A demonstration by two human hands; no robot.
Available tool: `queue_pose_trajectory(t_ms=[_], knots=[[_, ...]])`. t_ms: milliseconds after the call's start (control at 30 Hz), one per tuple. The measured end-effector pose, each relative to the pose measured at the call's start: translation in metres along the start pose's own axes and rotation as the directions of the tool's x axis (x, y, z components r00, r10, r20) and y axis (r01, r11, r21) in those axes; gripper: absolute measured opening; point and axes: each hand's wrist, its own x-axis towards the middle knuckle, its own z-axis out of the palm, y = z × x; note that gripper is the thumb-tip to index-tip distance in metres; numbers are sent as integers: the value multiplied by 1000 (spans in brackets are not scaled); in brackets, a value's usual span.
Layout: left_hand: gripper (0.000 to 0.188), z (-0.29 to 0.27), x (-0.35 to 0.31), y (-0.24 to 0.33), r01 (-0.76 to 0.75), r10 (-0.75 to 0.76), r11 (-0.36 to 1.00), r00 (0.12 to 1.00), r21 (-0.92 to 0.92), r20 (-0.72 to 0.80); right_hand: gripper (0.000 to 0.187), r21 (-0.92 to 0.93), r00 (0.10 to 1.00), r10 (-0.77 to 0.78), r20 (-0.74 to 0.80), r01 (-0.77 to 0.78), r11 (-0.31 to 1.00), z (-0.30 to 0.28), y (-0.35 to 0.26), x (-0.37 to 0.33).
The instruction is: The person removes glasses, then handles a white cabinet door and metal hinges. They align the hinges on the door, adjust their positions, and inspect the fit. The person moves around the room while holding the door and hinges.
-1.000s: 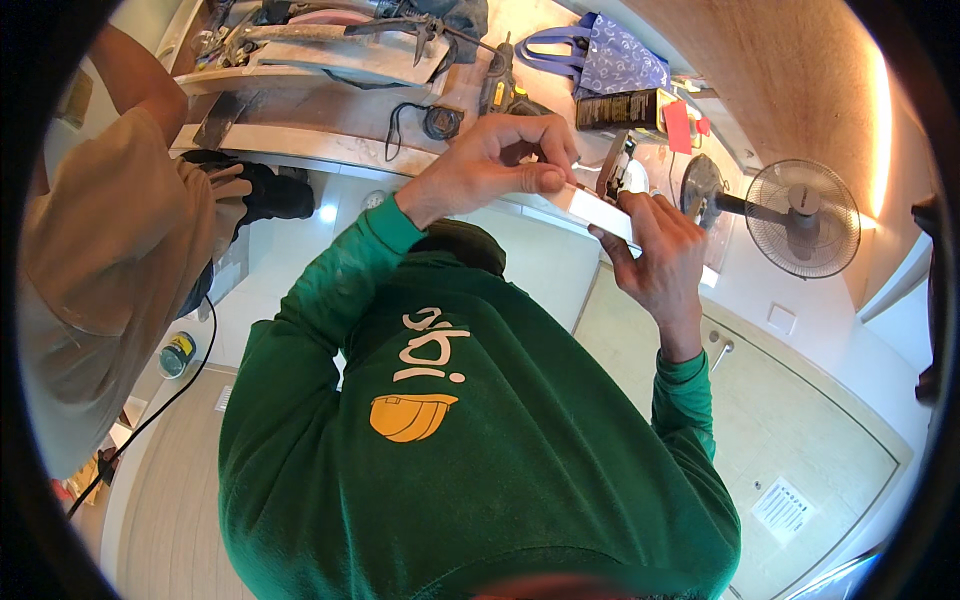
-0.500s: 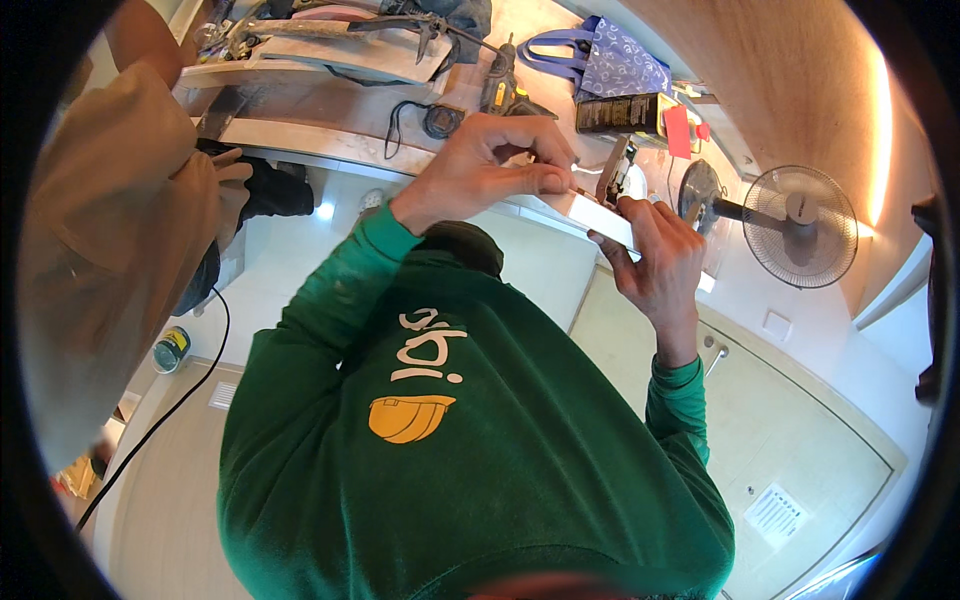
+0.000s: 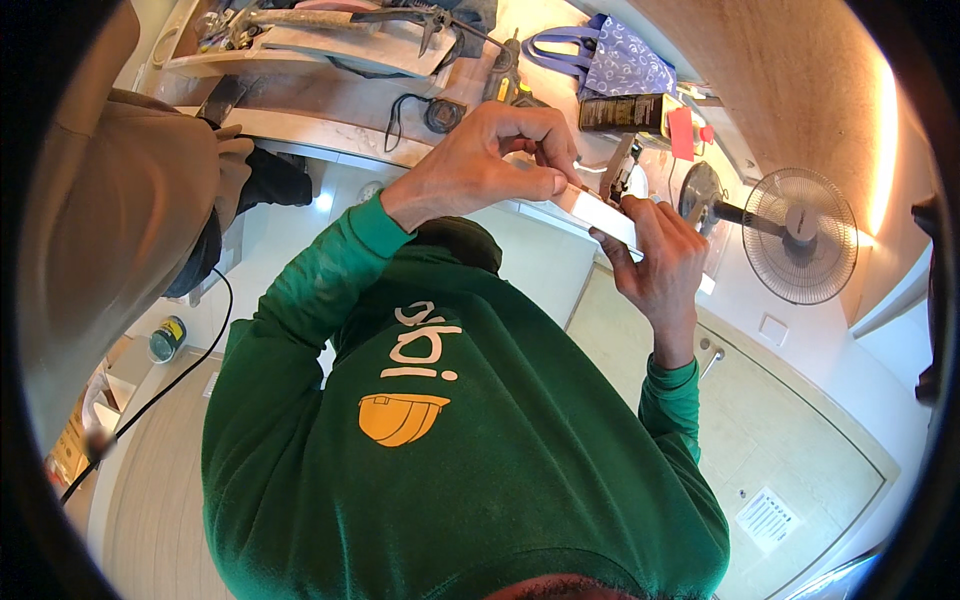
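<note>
A narrow white strip or panel edge (image 3: pixel 600 215) is held up between my two hands, over the front edge of the workbench. At its left end my left hand (image 3: pixel 490 160) is closed in a pinch, thumb and forefinger pressed together against the end. Around the right end, my right hand (image 3: pixel 660 255) grips the strip with its thumb below and fingers above. Just behind the strip, close to my right fingers, is a metal fitting (image 3: pixel 620 165); I cannot tell whether it is attached.
On the bench are a drill (image 3: pixel 505 80), a tape measure (image 3: pixel 443 115), a hammer (image 3: pixel 400 18), a dark can (image 3: pixel 620 113) and a blue bag (image 3: pixel 630 60). A fan (image 3: pixel 800 235) stands right. Another person's brown clothing (image 3: pixel 120 240) fills the left; a black cable (image 3: pixel 190 375) runs below.
The white strip has tilted slightly, showing more of its bright face. Both hands keep their hold. The person at the left has shifted a little, and the whole view has moved slightly.
</note>
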Motion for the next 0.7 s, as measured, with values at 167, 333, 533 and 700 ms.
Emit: queue_pose_trajectory(t_ms=[167, 333, 533, 700], knots=[[21, 1, -1, 1, 15, -15, 1000, 1000, -9, -11, 39, -4, 1000, -14, -19, 14, 1000, 0, 2, 0], [26, 2, 1, 1, 20, -20, 999, 1000, -28, -1, 37, 3, 999, -16, -44, 16, 1000, 3, 2, 1], [30, 3, 0, 1, 56, -56, 998, 998, -42, 0, 39, -2, 999, -19, -33, 19, 1000, 1, 1, 1], [31, 4, 2, 1, 38, -38, 999, 999, -34, 3, 40, -4, 1000, 4, 8, -4, 1000, -1, 0, -1]])
